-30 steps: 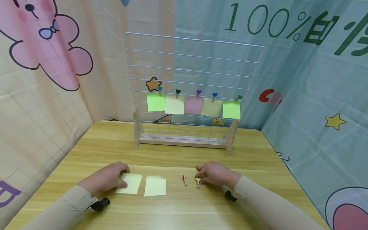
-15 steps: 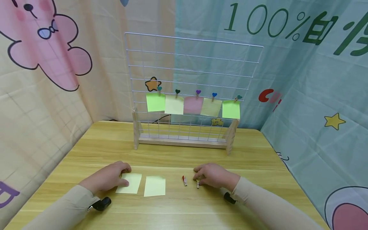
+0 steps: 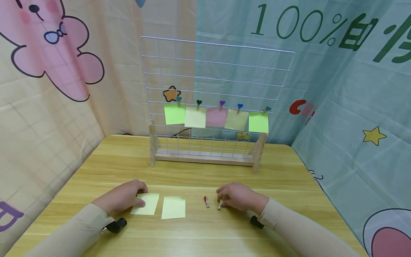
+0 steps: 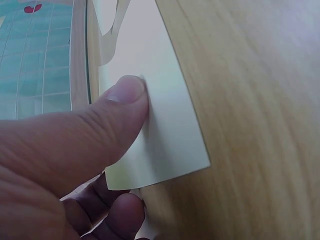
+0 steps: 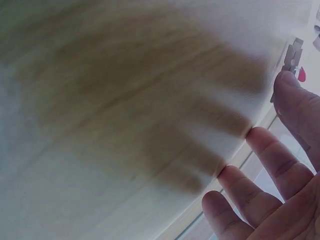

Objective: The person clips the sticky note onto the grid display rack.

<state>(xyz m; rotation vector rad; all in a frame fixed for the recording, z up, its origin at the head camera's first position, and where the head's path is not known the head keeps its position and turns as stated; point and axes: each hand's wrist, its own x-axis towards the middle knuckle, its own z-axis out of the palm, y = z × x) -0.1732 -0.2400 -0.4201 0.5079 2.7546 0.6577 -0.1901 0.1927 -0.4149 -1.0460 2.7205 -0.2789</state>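
My left hand (image 3: 125, 196) pinches the left edge of a pale yellow sticky note (image 3: 150, 204). In the left wrist view the thumb (image 4: 127, 92) lies over that note (image 4: 172, 125), with fingers curled beneath its edge. A second pale yellow note (image 3: 173, 207) lies flat to its right. My right hand (image 3: 239, 196) holds a small wooden clothespin (image 3: 219, 206) at thumb and forefinger; its heart top is mostly hidden. The clothespin (image 5: 293, 56) shows past the thumb tip in the right wrist view. Another clothespin (image 3: 206, 202), with a red heart, lies on the table between the hands.
Behind stands a white wire grid (image 3: 218, 64) in a wooden base (image 3: 205, 159). Several notes hang along it from heart clothespins, among them a pink note (image 3: 216, 117) in the middle. Printed curtains (image 3: 353, 107) enclose the wooden table (image 3: 199, 239).
The right fingers have closed over the yellow heart clothespin, which has turned slightly. My left hand has shifted a little to the right with its note's edge.
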